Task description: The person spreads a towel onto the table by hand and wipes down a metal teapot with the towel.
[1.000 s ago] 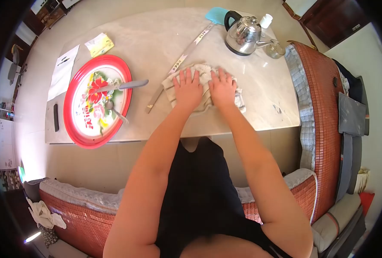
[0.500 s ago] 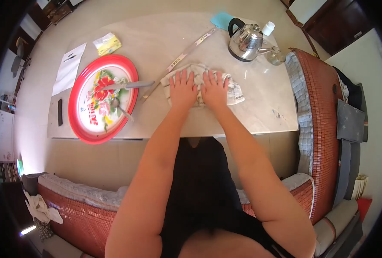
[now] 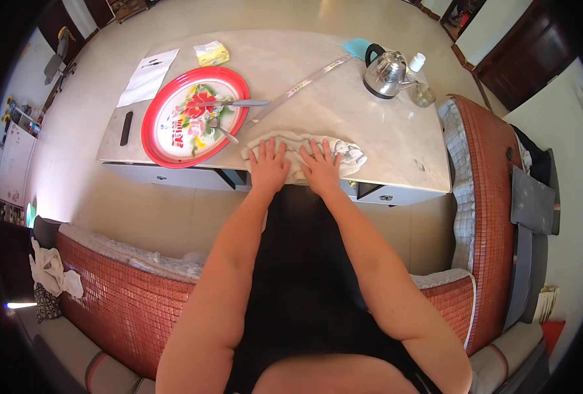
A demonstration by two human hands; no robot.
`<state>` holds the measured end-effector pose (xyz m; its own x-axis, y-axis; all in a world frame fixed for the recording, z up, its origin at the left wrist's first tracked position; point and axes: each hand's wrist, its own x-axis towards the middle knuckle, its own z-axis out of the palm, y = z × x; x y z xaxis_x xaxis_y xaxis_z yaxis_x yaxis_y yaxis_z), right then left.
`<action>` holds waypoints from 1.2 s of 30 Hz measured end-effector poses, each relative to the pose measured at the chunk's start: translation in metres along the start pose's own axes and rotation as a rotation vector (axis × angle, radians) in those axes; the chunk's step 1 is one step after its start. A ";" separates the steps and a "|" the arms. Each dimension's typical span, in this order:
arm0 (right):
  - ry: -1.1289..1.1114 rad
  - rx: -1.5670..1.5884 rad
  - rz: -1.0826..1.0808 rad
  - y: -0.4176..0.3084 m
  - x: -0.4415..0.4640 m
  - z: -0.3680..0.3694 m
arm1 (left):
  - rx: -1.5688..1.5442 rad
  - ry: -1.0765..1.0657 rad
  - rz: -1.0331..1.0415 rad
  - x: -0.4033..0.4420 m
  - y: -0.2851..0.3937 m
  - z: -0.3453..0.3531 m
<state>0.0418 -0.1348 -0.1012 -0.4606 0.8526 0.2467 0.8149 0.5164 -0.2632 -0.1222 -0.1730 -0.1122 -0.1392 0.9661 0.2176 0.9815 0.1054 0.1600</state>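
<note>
Both my hands lie flat on a crumpled white cloth (image 3: 352, 152) at the table's near edge. My left hand (image 3: 269, 167) presses on its left part with fingers spread. Beside it, my right hand (image 3: 322, 169) rests on the cloth, fingers also stretched out. Left of the cloth sits a red-rimmed oval tray (image 3: 240, 85) with a flower pattern, its near rim at the table edge. A knife (image 3: 251, 103) and a spoon (image 3: 226, 134) lie on the tray. Beyond the cloth, a long narrow patterned strip (image 3: 298, 88) runs diagonally across the table (image 3: 344, 111).
A steel kettle (image 3: 388, 75), a glass cup (image 3: 423, 96), a white bottle (image 3: 417, 62) and a turquoise flat piece (image 3: 357, 47) stand or lie at the far right. White paper (image 3: 146, 82), a tissue pack (image 3: 212, 54) and a black bar (image 3: 127, 128) are leftward. A red woven sofa (image 3: 485, 197) flanks the right.
My hands have drawn the cloth toward me, from farther in on the table to its near edge, bunching it more. The camera view has shifted, showing the drawers below the tabletop.
</note>
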 end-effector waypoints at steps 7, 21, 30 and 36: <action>0.123 -0.051 -0.060 0.009 0.035 0.017 | -0.031 -0.036 -0.022 0.028 -0.004 0.010; 0.242 -0.104 0.036 0.057 0.203 0.053 | 0.004 0.086 -0.061 0.210 -0.010 0.066; 0.159 -0.075 0.084 0.031 0.194 0.058 | -0.066 0.144 -0.051 0.186 -0.030 0.057; 0.122 -0.035 -0.004 -0.015 0.130 0.056 | -0.022 0.178 -0.057 0.099 -0.045 0.034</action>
<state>-0.0498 -0.0270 -0.1179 -0.4195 0.8335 0.3595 0.8258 0.5149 -0.2301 -0.1758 -0.0742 -0.1310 -0.2175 0.9013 0.3745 0.9685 0.1516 0.1977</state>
